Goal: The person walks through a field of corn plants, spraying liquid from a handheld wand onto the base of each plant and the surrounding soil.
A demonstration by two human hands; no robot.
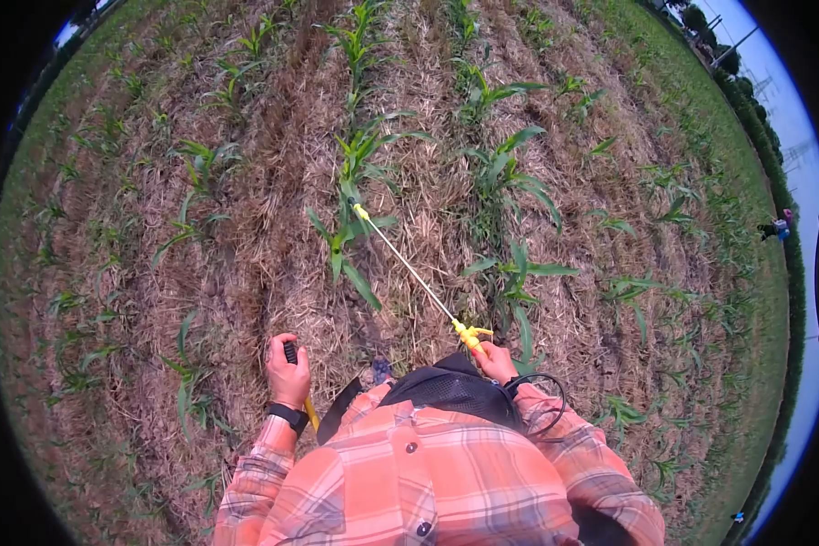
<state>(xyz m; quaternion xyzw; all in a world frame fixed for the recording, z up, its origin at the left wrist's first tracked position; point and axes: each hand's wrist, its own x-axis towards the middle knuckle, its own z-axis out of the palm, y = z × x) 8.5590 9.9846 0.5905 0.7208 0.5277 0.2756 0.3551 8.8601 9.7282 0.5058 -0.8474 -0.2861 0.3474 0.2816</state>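
My left hand is closed around the black grip of a pump lever, whose yellow shaft runs back beside my body. In my right hand is the handle of a spray wand, with a yellow trigger valve just ahead of my fingers. The thin pale tube slants forward and left. Its yellow nozzle hangs over the leaves of a young corn plant. A black hose loops by my right wrist. Whether liquid comes out cannot be made out.
Rows of young corn run ahead through dry straw. A dark mesh bag sits at my waist. Another person stands far off at the right, near a dark tree line and poles.
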